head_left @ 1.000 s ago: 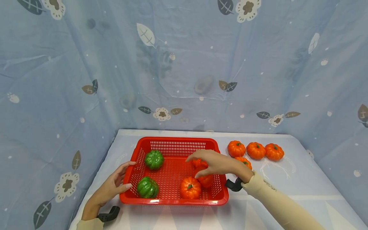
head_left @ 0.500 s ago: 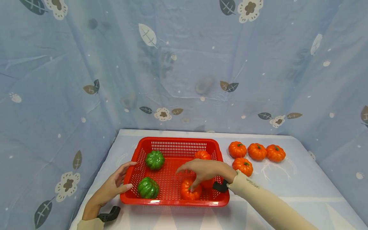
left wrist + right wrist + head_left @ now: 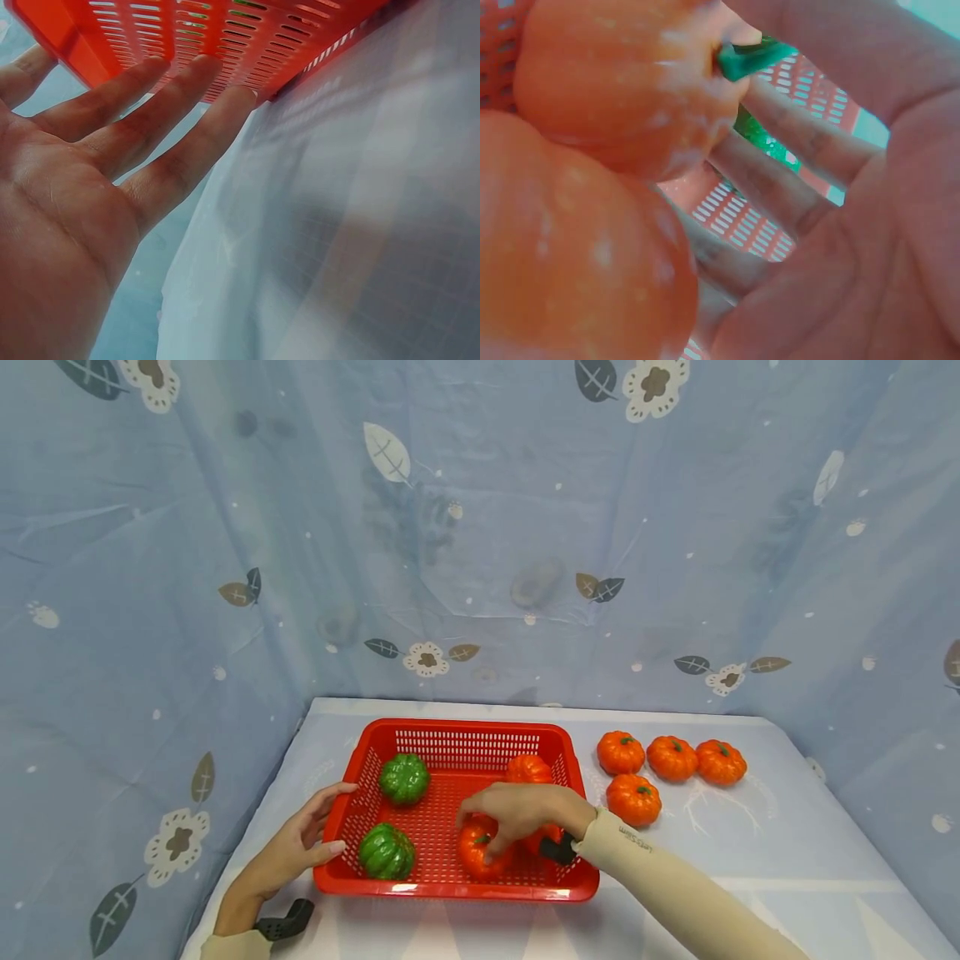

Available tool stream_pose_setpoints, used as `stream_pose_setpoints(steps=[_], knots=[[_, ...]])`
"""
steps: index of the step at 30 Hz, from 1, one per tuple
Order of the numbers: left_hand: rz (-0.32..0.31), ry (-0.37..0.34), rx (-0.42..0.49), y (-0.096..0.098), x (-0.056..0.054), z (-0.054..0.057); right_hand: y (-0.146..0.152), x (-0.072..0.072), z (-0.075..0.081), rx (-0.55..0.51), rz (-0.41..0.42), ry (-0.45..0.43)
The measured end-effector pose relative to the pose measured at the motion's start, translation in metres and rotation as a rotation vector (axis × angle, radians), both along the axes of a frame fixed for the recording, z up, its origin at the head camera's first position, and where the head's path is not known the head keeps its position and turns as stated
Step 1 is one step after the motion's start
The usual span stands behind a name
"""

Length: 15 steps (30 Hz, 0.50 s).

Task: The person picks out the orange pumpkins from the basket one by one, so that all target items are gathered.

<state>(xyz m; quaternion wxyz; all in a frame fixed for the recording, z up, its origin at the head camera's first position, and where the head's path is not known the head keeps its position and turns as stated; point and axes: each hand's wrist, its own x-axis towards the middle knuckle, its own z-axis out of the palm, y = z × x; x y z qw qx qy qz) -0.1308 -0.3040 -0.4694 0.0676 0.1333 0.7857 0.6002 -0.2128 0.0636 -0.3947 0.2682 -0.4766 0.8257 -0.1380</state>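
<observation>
A red plastic basket (image 3: 442, 890) with slotted walls sits on the table. Inside, toward the front right, my right hand (image 3: 517, 810) grips an orange toy pumpkin (image 3: 472, 853) with fingers and thumb around it. The right wrist view shows the green stem of this pumpkin (image 3: 630, 82) beside my thumb, with another orange pumpkin (image 3: 577, 262) close against it. A further orange pumpkin (image 3: 529, 769) lies at the basket's back right. Two green pumpkins (image 3: 404, 779) lie in its left half. My left hand (image 3: 288, 847) touches the basket's left side with extended fingers (image 3: 202, 142).
Several orange pumpkins (image 3: 633, 800) stand on the white-covered table (image 3: 750, 852) to the right of the basket. Blue patterned cloth (image 3: 480, 527) rises behind the table and on both sides.
My right hand has moved left and toward the front of the basket, down onto the front orange pumpkin, which has shifted slightly left. My left hand stays at the basket's side.
</observation>
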Motion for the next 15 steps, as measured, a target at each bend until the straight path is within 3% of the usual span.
stream_pose_setpoints(steps=[6, 15], knots=[[0.010, 0.006, -0.003, 0.0004, 0.0003, -0.0013, -0.0086, -0.0031, -0.0039, -0.037, -0.011, 0.051], [-0.006, 0.011, 0.004, -0.0013, -0.0006, -0.0019, -0.0054, -0.0020, -0.0032, 0.064, -0.029, 0.002]])
